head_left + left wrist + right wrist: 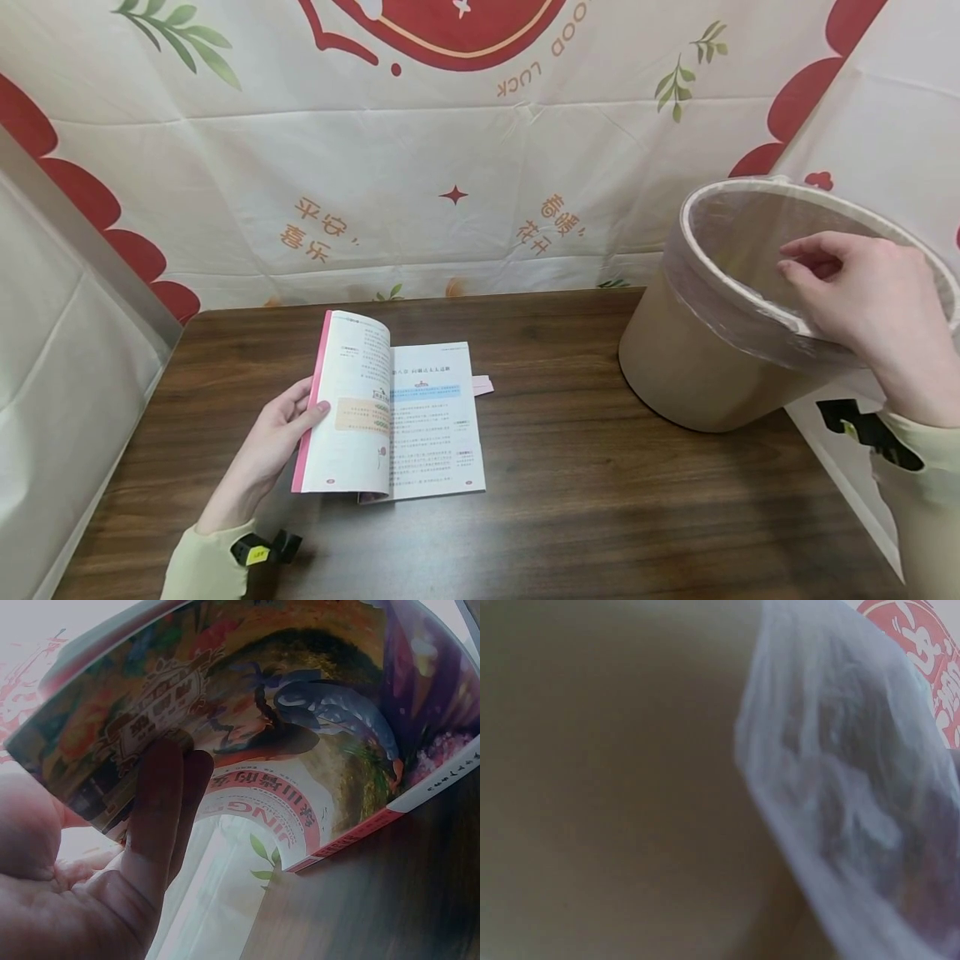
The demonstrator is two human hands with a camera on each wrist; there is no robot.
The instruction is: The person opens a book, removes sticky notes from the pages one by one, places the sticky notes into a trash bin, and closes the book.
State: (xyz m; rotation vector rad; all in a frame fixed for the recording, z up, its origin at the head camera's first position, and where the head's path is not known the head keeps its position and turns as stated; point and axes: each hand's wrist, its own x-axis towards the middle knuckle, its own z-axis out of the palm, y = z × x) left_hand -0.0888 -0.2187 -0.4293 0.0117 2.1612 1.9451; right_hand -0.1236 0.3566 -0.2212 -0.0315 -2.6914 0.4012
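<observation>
An open book with printed pages and a pink edge lies on the wooden table. My left hand grips the raised left part, thumb on the page and fingers behind. In the left wrist view, those fingers press against the book's colourful illustrated cover. On the right, a beige bin stands with a clear plastic liner folded over its rim. My right hand hangs over the bin's opening, fingers loosely curled, nothing visible between thumb and index finger. The right wrist view hides that hand.
A pink paper tab sticks out from the book's right side. Behind the dark wooden table hangs a white printed cloth with red and green decorations. Pale cloth covers the left side.
</observation>
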